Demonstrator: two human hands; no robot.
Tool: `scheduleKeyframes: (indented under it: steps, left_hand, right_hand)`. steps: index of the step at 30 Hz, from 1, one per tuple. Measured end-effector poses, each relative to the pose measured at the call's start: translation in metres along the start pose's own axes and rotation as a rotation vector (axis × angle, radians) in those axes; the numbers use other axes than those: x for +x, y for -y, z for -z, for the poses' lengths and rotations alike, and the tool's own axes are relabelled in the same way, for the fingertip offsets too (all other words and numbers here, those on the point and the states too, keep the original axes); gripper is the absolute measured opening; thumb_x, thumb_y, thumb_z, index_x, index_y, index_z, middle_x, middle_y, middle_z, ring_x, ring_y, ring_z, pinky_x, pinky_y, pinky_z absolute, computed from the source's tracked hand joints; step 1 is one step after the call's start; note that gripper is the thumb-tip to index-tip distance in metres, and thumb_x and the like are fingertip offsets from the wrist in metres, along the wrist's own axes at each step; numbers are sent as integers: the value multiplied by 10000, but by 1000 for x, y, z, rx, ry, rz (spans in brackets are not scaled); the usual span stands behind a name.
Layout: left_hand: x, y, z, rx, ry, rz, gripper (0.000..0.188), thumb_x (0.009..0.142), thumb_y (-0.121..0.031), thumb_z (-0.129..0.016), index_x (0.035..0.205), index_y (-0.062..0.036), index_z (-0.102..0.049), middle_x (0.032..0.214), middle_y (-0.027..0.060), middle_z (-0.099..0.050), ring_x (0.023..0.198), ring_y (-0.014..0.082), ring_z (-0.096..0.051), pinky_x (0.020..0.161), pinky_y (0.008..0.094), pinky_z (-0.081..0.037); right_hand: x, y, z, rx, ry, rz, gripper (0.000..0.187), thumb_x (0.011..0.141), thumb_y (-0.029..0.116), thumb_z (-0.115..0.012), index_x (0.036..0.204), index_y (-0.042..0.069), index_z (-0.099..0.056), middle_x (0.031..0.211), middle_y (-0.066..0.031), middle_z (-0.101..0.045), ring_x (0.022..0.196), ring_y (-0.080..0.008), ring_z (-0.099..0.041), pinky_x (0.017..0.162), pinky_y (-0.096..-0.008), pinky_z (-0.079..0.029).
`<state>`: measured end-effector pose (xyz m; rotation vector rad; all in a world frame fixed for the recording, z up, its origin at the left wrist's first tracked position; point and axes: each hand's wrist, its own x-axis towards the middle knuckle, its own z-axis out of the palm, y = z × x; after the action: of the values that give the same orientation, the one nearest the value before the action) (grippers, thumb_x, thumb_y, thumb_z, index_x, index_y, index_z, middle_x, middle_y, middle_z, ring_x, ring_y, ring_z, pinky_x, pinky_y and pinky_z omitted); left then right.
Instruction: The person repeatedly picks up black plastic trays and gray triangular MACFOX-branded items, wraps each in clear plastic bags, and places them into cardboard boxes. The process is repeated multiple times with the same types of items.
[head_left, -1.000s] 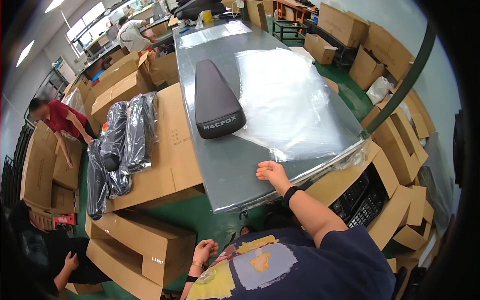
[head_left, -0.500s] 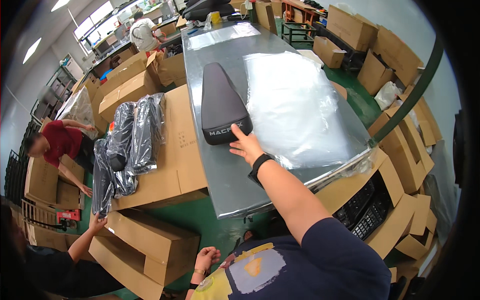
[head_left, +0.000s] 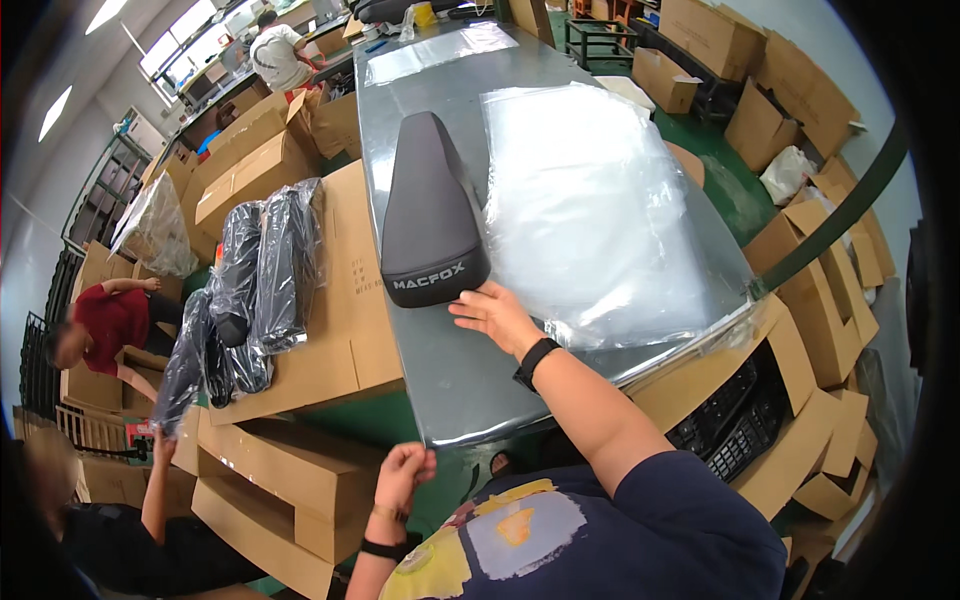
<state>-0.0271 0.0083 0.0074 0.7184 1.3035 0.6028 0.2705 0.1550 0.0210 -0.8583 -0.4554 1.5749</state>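
Note:
A long black padded seat with pale lettering on its near end lies on the grey metal table, its narrow end pointing away. My right hand is at the seat's near right corner, fingers stretched out, the fingertips at its lower edge; whether they press on it I cannot tell. Beside the seat, to the right, lies a stack of clear plastic bags. My left hand is curled into a fist by the table's near left corner, with nothing visible in it.
Plastic-wrapped black seats lie on a large carton left of the table. A person in black and a person in red reach toward one wrapped seat. An open carton of black parts stands at right; a dark green bar slants beyond.
My right hand has slid from the seat's lettered end down to its lower right corner. The left fist has risen toward the table edge. At left, a wrapped seat has shifted outward off the pile.

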Motion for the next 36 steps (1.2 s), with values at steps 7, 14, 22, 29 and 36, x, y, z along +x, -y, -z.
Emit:
scheduleKeyframes:
  steps: [7,14,22,29,36]
  left_hand:
    - [93,-130,-143,-276,-26,-84,516,849,-446,-651,1147,-53,-499,1047,91,-571,995,189,-535,884,392,-450]
    - [141,-155,-215,-273,-343,-161,546,748,-577,-709,869,-58,-593,808,16,-575,663,105,-498,533,250,-381]
    - [149,-140,-207,-264,-380,-303,493,779,-432,-745,909,5,-558,843,56,-597,708,127,-565,595,268,-491]
    - [149,-136,-200,-304,-293,-313,401,797,-304,-755,931,31,-580,863,70,-614,721,132,-592,657,278,-530]
    - [145,-134,-191,-297,-176,-311,264,826,-183,-725,905,36,-601,854,74,-621,740,146,-618,699,293,-556]
  right_hand:
    - [27,38,0,-164,-194,-71,639,790,505,-695,1111,-16,-512,971,-99,-614,833,-186,-613,705,-314,-516]
    - [34,36,4,-252,-177,61,559,784,342,-754,1067,-73,-509,938,-141,-617,782,-180,-617,644,-286,-515]
    - [39,30,11,-310,-128,123,549,814,289,-728,1112,-101,-483,982,-139,-596,880,-166,-596,754,-287,-500]
    - [35,34,17,-289,-28,135,474,836,213,-700,1139,-81,-483,994,-117,-611,898,-148,-591,797,-282,-489]
    - [30,35,25,-274,66,136,442,850,126,-664,1201,-61,-470,991,-77,-623,894,-115,-585,824,-268,-473]
